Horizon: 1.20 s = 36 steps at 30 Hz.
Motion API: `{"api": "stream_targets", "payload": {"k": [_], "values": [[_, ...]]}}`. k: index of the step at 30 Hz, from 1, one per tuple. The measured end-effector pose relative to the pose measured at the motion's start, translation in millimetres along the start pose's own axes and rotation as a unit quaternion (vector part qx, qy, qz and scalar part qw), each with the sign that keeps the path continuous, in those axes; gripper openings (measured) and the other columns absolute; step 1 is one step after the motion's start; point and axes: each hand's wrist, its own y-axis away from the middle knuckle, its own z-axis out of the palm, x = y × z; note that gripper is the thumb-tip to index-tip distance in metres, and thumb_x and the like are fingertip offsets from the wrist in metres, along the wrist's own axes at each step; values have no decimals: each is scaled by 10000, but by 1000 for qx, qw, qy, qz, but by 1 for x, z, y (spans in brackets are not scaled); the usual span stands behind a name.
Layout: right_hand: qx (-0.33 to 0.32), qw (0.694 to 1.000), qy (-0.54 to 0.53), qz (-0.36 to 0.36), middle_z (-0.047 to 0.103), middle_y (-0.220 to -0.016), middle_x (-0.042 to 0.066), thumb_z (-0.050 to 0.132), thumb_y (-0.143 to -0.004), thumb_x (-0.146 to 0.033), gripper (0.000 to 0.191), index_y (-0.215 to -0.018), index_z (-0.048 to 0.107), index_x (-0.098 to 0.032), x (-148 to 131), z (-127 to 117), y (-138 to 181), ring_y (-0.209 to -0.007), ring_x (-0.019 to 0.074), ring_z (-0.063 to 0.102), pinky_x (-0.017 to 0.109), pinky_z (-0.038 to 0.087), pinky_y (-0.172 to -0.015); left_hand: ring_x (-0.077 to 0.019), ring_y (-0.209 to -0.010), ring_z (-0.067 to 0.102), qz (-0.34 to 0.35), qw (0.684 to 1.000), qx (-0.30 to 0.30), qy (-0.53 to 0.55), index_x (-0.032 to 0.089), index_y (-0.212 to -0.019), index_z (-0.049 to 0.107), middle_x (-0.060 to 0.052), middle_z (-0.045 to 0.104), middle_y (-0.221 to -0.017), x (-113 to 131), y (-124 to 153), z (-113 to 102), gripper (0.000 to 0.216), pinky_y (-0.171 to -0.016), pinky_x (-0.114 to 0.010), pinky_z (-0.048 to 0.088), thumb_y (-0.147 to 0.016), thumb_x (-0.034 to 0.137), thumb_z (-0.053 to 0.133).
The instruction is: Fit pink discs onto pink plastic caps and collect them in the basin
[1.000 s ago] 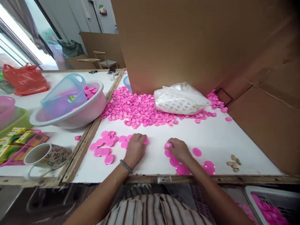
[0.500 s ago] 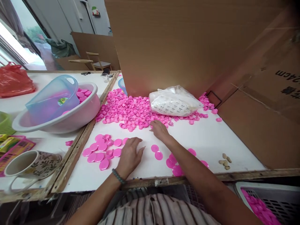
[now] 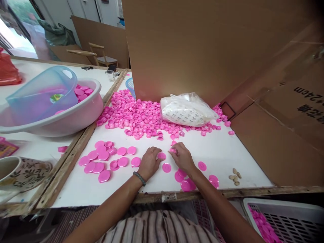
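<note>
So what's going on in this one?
A person sits at a white table with both hands close together near its front edge. The left hand rests its fingertips on a flat pink disc. The right hand appears to pinch a small pink cap. More flat discs lie spread to the left. A heap of small pink caps and a clear plastic bag sit behind, against the cardboard.

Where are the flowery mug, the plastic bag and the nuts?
Flowery mug (image 3: pixel 25 172): head view, its side wall.
Plastic bag (image 3: pixel 188 109): head view, its middle.
Nuts (image 3: pixel 234 176): head view, the heap's middle.
</note>
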Motion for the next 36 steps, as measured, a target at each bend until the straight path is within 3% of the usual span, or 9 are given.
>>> {"api": "stream_targets", "payload": {"k": [3,6,11,14,19,25,31,34,36], "values": [[24,999,-48,-7,534,-913,55,448,-850,-241,213,-1030,527,-159,-1,5,4,-691,130,510,259,438,-644,-198,-938,519,-16,1000,-3,19,187,-1088,530,-60,590,-990,-1,3,2,314,-818,-334,437,-775,203,551],[5,996,-78,-32,523,-979,73,441,-848,-235,286,-1119,513,-175,-3,7,3,-685,129,518,266,450,-628,-183,-876,539,-32,999,-4,27,197,-1118,513,-51,593,-947,-1,4,3,353,-778,-319,455,-768,180,550],[-22,997,-66,-36,523,-909,54,472,-835,-236,135,-901,576,-181,-6,-1,6,-648,124,499,258,432,-575,-174,-810,546,-41,999,-3,29,199,-1112,517,-48,587,-914,-1,7,2,363,-741,-309,464,-756,234,578],[-13,998,-41,-49,543,-840,38,495,-835,-235,127,-745,570,-187,-6,-3,11,-738,149,505,269,424,-642,-166,-792,550,-46,998,-7,32,213,-1129,505,-45,580,-930,-3,8,1,398,-732,-299,466,-743,237,597],[33,997,-37,-61,574,-861,47,466,-858,-216,175,-758,608,-191,-12,2,13,-825,162,500,274,412,-704,-149,-749,561,-66,997,-9,39,234,-1145,491,-40,577,-916,-6,8,4,401,-716,-281,466,-754,223,582],[-51,987,51,-144,585,-714,17,394,-875,-131,238,-741,584,-177,-24,14,4,-687,139,479,258,369,-651,-141,-772,570,-67,995,0,74,219,-1124,480,-44,583,-935,-7,6,7,379,-718,-261,470,-759,220,581],[-69,962,167,-203,582,-700,24,400,-843,-77,220,-740,574,-164,-26,19,5,-664,151,452,280,320,-632,-153,-810,571,-68,994,2,86,205,-1143,452,-39,609,-937,-11,4,8,428,-724,-274,465,-738,180,587],[-73,962,170,-203,592,-730,43,393,-833,-65,229,-759,587,-160,-27,19,6,-685,159,463,291,328,-653,-149,-785,568,-74,993,3,92,210,-1144,457,-34,611,-948,-12,3,8,455,-717,-276,459,-715,140,590],[-68,978,112,-164,593,-716,44,391,-839,-90,238,-737,594,-162,-27,19,6,-687,158,477,290,346,-661,-149,-765,566,-77,992,-1,101,213,-1139,476,-40,606,-956,-11,3,6,449,-700,-274,458,-711,178,606]]}}
